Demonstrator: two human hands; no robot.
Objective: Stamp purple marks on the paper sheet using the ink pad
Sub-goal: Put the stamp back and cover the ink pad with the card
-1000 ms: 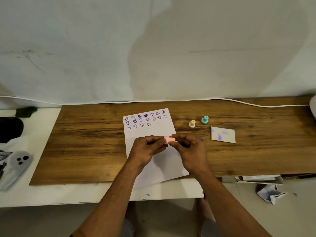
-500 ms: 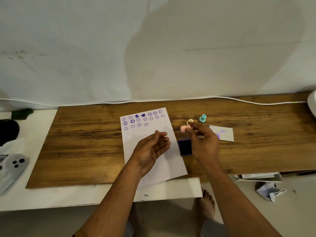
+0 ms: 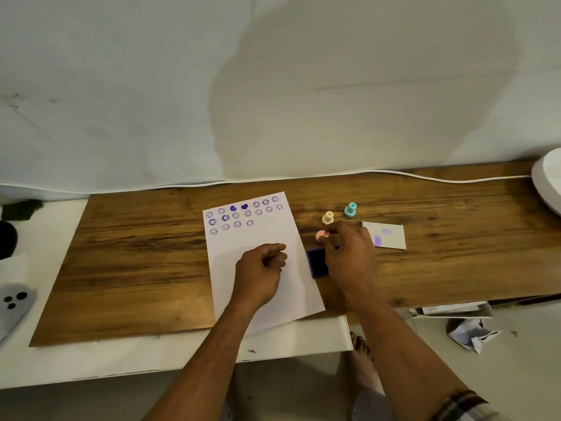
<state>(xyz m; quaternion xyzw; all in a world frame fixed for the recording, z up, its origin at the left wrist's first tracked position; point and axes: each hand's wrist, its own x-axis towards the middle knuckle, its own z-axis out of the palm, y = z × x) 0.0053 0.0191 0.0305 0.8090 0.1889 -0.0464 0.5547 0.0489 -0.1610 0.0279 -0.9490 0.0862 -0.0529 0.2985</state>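
A white paper sheet (image 3: pixel 258 235) lies on the wooden board (image 3: pixel 136 262), with rows of purple smiley and heart marks near its far edge. My left hand (image 3: pixel 261 268) rests on the sheet's middle, fingers curled, holding nothing. A dark purple ink pad (image 3: pixel 317 262) sits just right of the sheet, partly covered by my right hand (image 3: pixel 349 253). My right hand's fingertips pinch a small pink stamp (image 3: pixel 321 235) beyond the pad. A cream stamp (image 3: pixel 328 217) and a teal stamp (image 3: pixel 350 209) stand upright behind it.
A small white card with purple smudges (image 3: pixel 390 235) lies right of my right hand. A white cable (image 3: pixel 394 174) runs along the wall. A grey fabric thing (image 3: pixel 13 302) and dark objects lie at far left. Crumpled paper (image 3: pixel 470 332) lies on the floor.
My hands, joined on the pink stamp a second ago, have parted. My right hand carried the stamp rightward beyond the ink pad. My left hand curled its fingers on the sheet.
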